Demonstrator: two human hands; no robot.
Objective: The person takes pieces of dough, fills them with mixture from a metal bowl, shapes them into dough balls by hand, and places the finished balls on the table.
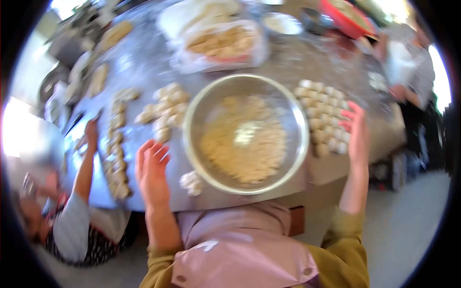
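Observation:
A wide metal bowl [188,144] stands in front of me, holding a crumbly yellowish filling [225,149]. My left hand [154,168] hovers left of the bowl, fingers loosely bent and apart, with nothing visible in it. Close to it lie a small white lump [191,183] by the bowl's edge and a cluster of pale dough pieces [169,108]. On the other side, my right hand [356,126] is raised with fingers apart at the right edge of several rows of round dough balls [322,115]. Whether its fingertips touch the balls cannot be told.
A plastic-lined container of crumbly filling [222,43] sits at the back, near a white bowl [283,23] and a red basin [348,19]. Dough pieces [116,149] form a line at left. People work at left [79,221] and right [408,67].

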